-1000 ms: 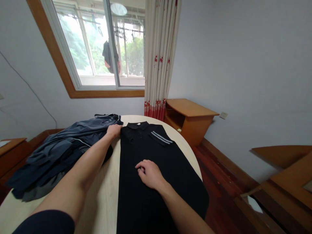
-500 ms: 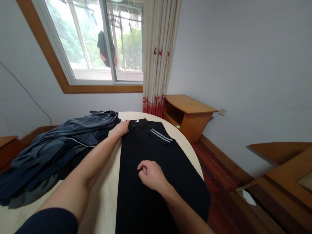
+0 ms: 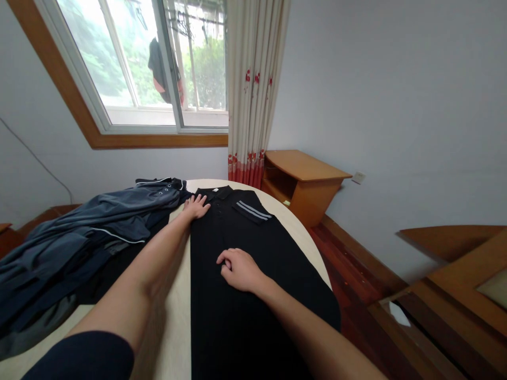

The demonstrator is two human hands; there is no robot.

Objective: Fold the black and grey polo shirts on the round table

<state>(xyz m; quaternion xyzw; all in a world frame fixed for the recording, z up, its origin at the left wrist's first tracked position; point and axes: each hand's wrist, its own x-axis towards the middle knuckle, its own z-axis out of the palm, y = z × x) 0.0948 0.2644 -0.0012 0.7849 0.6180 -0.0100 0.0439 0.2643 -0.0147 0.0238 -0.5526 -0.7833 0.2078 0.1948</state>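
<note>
A black polo shirt (image 3: pixel 253 295) with grey sleeve stripes lies folded lengthwise on a round pale table (image 3: pixel 174 295). My left hand (image 3: pixel 196 206) rests flat, fingers spread, on the shirt's left shoulder near the collar. My right hand (image 3: pixel 237 269) lies on the middle of the shirt with its fingers curled loosely against the cloth, holding nothing that I can see.
A heap of dark blue and grey garments (image 3: pixel 79 237) covers the table's left side. A wooden side cabinet (image 3: pixel 303 182) stands by the curtain (image 3: pixel 251 89) beyond the table. Wooden furniture (image 3: pixel 455 285) stands at the right over a dark red floor.
My left hand has slid from the shirt's left edge onto its shoulder and spread flat. My right hand has barely moved. The camera has tilted down a little.
</note>
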